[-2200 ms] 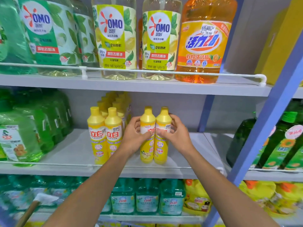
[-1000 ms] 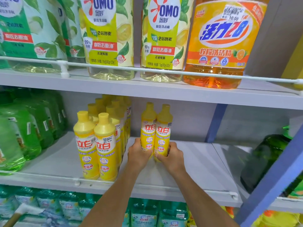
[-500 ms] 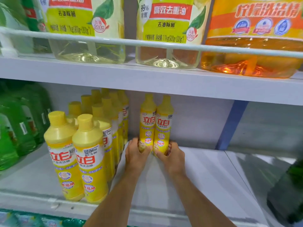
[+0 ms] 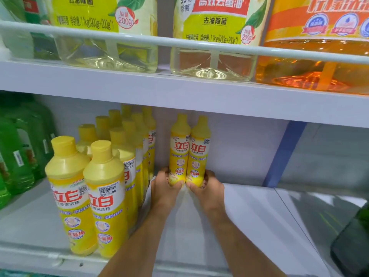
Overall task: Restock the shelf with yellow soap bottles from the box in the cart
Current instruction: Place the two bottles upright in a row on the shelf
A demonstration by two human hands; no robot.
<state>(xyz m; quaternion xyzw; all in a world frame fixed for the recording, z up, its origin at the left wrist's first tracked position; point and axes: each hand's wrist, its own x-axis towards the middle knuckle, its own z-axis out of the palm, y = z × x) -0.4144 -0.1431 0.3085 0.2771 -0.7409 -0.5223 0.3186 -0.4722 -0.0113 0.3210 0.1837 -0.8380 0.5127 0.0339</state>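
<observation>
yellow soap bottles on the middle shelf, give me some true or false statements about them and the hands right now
1. The left hand and the right hand each hold the base of one tall yellow plastic soap bottle, the left bottle and the right bottle. True.
2. The two held bottles lie on their sides. False: they stand upright, side by side.
3. A row of matching yellow bottles stands to their left on the white shelf. True.
4. Only green bottles stand above the held pair. False: the upper shelf carries clear jugs of pale yellow liquid and an orange jug.
</observation>
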